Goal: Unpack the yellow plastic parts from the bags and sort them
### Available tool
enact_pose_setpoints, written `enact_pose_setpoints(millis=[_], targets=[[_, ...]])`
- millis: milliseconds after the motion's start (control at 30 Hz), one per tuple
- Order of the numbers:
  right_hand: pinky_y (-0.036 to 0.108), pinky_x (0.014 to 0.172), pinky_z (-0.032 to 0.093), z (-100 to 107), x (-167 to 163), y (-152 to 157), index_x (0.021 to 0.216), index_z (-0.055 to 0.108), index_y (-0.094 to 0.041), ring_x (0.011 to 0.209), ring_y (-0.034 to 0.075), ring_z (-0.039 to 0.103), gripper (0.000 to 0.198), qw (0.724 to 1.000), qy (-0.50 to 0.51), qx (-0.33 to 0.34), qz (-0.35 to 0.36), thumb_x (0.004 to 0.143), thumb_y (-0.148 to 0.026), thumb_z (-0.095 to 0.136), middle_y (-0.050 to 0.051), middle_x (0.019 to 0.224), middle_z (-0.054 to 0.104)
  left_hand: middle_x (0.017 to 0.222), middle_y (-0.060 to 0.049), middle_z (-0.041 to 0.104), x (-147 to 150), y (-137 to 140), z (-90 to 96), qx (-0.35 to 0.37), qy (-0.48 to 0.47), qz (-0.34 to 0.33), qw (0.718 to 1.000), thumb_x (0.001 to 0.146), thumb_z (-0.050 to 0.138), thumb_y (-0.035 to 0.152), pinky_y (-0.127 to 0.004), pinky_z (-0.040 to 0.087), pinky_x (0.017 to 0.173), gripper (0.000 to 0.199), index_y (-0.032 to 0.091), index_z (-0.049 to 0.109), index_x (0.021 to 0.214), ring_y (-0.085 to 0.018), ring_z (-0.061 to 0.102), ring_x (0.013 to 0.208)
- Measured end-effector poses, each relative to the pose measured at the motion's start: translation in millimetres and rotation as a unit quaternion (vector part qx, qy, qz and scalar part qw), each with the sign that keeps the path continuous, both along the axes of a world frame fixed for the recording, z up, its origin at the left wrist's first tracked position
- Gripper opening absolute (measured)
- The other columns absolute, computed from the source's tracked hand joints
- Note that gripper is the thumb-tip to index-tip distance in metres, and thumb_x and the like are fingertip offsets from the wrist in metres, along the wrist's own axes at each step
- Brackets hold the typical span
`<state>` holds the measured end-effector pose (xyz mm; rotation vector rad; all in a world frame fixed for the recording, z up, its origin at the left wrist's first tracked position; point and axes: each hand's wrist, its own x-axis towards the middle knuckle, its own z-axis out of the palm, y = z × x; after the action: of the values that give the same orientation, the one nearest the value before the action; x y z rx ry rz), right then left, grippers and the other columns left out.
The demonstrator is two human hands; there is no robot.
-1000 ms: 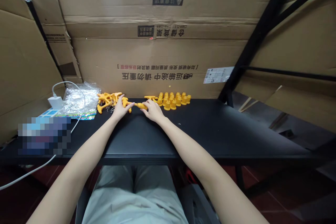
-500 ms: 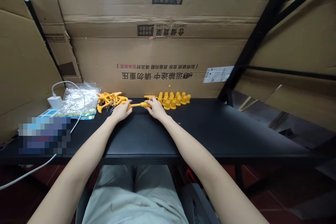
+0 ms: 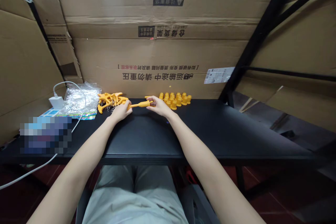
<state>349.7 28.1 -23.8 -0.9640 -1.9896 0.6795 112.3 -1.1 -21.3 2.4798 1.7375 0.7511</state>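
Observation:
My left hand point(image 3: 121, 111) is closed round one end of a yellow plastic screw-like rod point(image 3: 134, 105). A thicker yellow sleeve point(image 3: 144, 104) sits on the rod's right part, with a narrow tip beyond it. My right hand point(image 3: 159, 107) is at that tip, thumb and forefinger apart around it; the other fingers are partly hidden. Left of the rod lies a pile of yellow T-shaped handles point(image 3: 111, 98) with small dark metal bits point(image 3: 112, 104). Just beyond my right hand, several yellow cup-shaped caps point(image 3: 179, 99) stand in rows.
Clear plastic bags point(image 3: 81, 98) lie at the left, beside a white charger point(image 3: 56, 102) with a white cable point(image 3: 83, 103). A blurred-out blue object point(image 3: 46, 134) is nearer. Cardboard point(image 3: 157, 52) walls the back of the black table point(image 3: 210, 133); a black frame post point(image 3: 243, 56) stands right.
My right hand has loosened and shifted slightly right, off the sleeve, so more of the sleeve shows. My left hand keeps its hold on the rod.

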Motion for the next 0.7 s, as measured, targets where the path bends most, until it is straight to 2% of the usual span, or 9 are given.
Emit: enact_pose_setpoints(millis=[67, 167, 233, 333, 400, 500, 700], targets=[[0.035, 0.085, 0.052, 5, 2, -3, 0.110, 0.060, -0.016, 0.089, 0.017, 0.067, 0.040, 0.999, 0.009, -0.037, 0.008, 0.073, -0.026, 0.073, 0.009, 0.108, 0.066, 0.081, -0.005, 0.065, 0, -1, 1.1, 0.004, 0.003, 0.000, 1.000, 0.083, 0.051, 0.029, -0.032, 0.046, 0.073, 0.023, 0.022, 0.055, 0.104, -0.023, 0.063, 0.075], [0.035, 0.081, 0.052, 11, 2, -9, 0.094, 0.065, -0.014, 0.076, 0.018, 0.068, 0.035, 0.997, 0.019, -0.078, 0.006, 0.078, -0.045, 0.069, 0.007, 0.086, 0.070, 0.083, -0.006, 0.066, 0, -2, 4.0, 0.019, 0.019, 0.000, 1.000, 0.082, 0.052, 0.028, -0.032, 0.046, 0.074, 0.022, 0.022, 0.056, 0.103, -0.024, 0.064, 0.077], [0.033, 0.074, 0.053, 12, -2, -12, 0.078, 0.065, -0.014, 0.063, 0.017, 0.066, 0.045, 0.994, 0.033, -0.103, 0.000, 0.081, -0.058, 0.060, 0.006, 0.070, 0.068, 0.084, -0.007, 0.067, 1, -4, 6.4, 0.027, 0.034, 0.002, 0.999, 0.083, 0.051, 0.027, -0.032, 0.046, 0.075, 0.023, 0.021, 0.056, 0.104, -0.024, 0.064, 0.078], [0.025, 0.054, 0.048, 11, -9, -16, 0.061, 0.058, -0.016, 0.043, 0.012, 0.056, 0.062, 0.984, 0.053, -0.166, -0.031, 0.083, -0.072, 0.045, 0.004, 0.051, 0.060, 0.085, -0.008, 0.067, 2, -6, 9.1, 0.033, 0.056, 0.004, 0.998, 0.084, 0.049, 0.028, -0.032, 0.046, 0.074, 0.025, 0.021, 0.055, 0.107, -0.025, 0.064, 0.079], [0.022, 0.042, 0.041, 10, -14, -17, 0.055, 0.056, -0.017, 0.034, 0.009, 0.047, 0.067, 0.976, 0.060, -0.201, -0.060, 0.084, -0.075, 0.037, 0.001, 0.041, 0.052, 0.088, -0.008, 0.068, 3, -7, 9.8, 0.035, 0.066, 0.003, 0.997, 0.084, 0.048, 0.028, -0.032, 0.046, 0.074, 0.026, 0.020, 0.055, 0.109, -0.025, 0.064, 0.080], [0.021, 0.034, 0.033, 8, -19, -19, 0.049, 0.053, -0.018, 0.028, 0.008, 0.037, 0.070, 0.971, 0.064, -0.210, -0.093, 0.085, -0.075, 0.032, -0.001, 0.032, 0.042, 0.090, -0.009, 0.068, 3, -6, 9.5, 0.032, 0.073, 0.006, 0.997, 0.084, 0.049, 0.029, -0.032, 0.046, 0.074, 0.028, 0.020, 0.055, 0.110, -0.025, 0.064, 0.081], [0.020, 0.032, 0.031, 11, -21, -23, 0.050, 0.055, -0.018, 0.027, 0.007, 0.034, 0.077, 0.970, 0.062, -0.204, -0.115, 0.084, -0.079, 0.024, -0.001, 0.029, 0.038, 0.087, -0.008, 0.067, 4, -6, 8.9, 0.026, 0.062, 0.006, 0.998, 0.083, 0.050, 0.028, -0.031, 0.046, 0.073, 0.029, 0.020, 0.055, 0.110, -0.024, 0.064, 0.079]])
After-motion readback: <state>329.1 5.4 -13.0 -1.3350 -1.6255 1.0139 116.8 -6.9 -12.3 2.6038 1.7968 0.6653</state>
